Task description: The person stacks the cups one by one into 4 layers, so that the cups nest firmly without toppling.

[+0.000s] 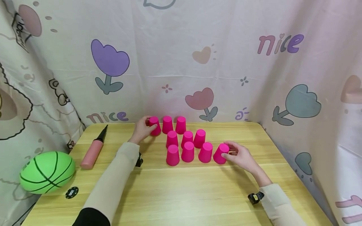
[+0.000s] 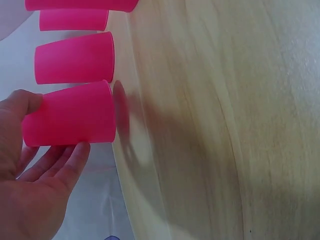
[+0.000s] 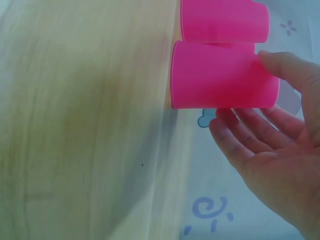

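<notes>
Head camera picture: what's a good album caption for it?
Ten pink cups in three rows; the left grip holds a back one, the right grip a front one.

At the left edge of the pale wooden bench (image 1: 175, 194), a green ball (image 1: 47, 172) with curved black lines. Near it, lying flat, a small round black-and-white chip (image 1: 72, 192). Farther back, a pink pump (image 1: 92, 153) on its side, black nozzle (image 1: 101, 133) pointing toward the rear edge. Behind and along both sides, a pale curtain (image 1: 169, 37) printed with a purple tulip (image 1: 110, 61), a pink tulip (image 1: 199, 98), a grey-blue tulip (image 1: 303, 101), a beige heart (image 1: 202, 55) and, at upper right, the word "nice" (image 1: 279, 45).
</notes>
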Demonstrator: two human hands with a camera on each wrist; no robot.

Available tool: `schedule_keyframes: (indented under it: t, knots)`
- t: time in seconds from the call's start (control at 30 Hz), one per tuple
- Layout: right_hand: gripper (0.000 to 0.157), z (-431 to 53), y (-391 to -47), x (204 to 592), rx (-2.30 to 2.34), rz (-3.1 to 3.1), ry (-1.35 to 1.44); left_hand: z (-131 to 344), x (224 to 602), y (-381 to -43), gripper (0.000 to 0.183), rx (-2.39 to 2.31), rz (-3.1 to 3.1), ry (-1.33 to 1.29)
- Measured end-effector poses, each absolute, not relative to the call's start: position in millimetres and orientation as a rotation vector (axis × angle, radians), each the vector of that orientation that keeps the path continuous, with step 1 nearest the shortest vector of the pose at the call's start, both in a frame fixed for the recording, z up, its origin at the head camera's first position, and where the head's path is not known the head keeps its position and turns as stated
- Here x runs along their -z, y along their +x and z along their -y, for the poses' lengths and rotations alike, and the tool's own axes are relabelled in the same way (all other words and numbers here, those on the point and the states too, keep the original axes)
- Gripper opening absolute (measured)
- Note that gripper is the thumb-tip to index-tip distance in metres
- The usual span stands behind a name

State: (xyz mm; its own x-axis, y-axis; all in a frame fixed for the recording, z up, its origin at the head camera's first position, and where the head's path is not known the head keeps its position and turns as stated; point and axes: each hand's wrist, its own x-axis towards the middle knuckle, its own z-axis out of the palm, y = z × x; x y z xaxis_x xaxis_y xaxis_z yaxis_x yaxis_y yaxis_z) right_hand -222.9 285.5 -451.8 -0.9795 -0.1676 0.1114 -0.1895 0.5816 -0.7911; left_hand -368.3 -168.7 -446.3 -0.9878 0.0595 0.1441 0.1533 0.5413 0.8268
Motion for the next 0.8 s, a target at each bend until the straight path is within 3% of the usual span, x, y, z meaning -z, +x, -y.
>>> schedule_keyframes:
  t: [0.8]
  knots:
    - [0.057, -287.4, -223.0, 461.6, -1.451, 2.745, 0.319, 167.7, 459.5, -379.0, 0.054, 1.424, 2.704, -0.171]
